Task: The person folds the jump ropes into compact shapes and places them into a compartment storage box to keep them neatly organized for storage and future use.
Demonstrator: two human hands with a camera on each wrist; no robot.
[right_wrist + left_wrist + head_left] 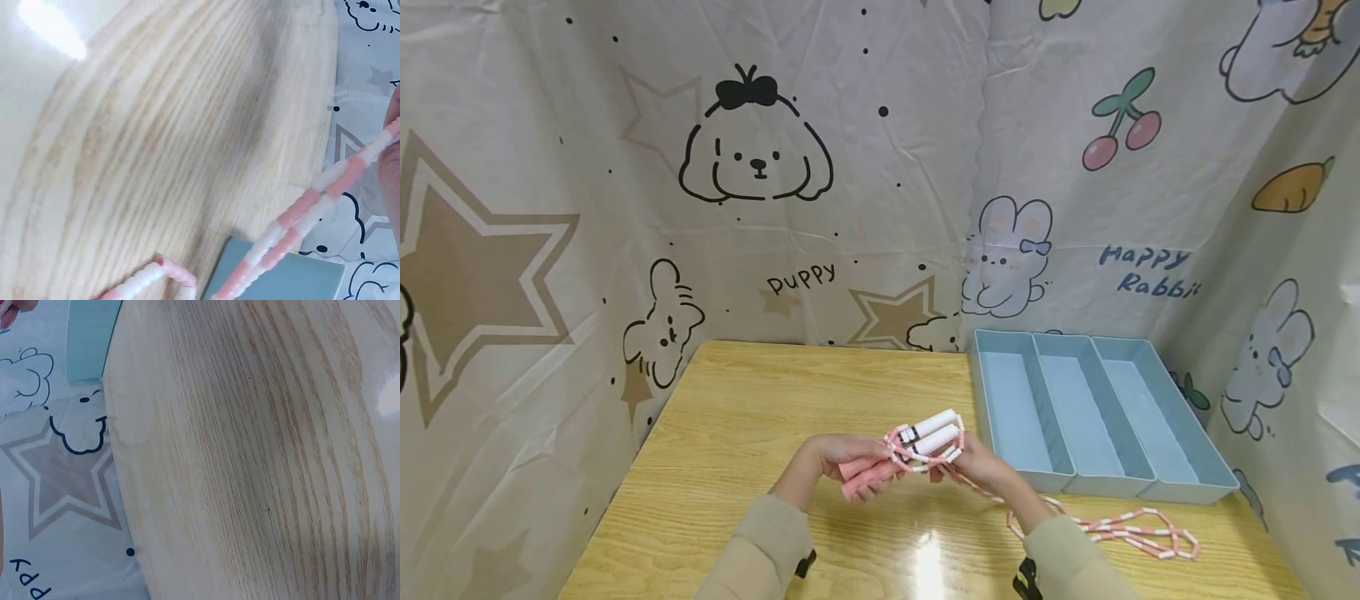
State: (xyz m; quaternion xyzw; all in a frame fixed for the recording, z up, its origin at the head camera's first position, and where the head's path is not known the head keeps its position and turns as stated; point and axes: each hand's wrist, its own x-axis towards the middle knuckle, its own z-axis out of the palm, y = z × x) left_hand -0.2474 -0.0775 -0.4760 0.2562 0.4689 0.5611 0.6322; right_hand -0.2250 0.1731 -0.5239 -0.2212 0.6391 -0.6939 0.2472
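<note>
A beaded jump rope has two pink-and-white handles [934, 440], held side by side above the table in the head view. My left hand [848, 454] grips their pink ends. Pink and white beaded rope [917, 465] loops around the white parts of the handles. At the handles' white ends, my right hand [976, 462] pinches the rope. From there, two strands of beaded rope [300, 209] run down in the right wrist view. The remaining rope [1150, 533] lies in loose loops on the table at the right. The left wrist view shows mostly bare tabletop.
A light blue tray [1067, 482] with three long compartments stands at the back right, just beyond the loose rope. The wooden table [760, 400] is bordered at the back and sides by a cartoon-printed cloth [880, 192].
</note>
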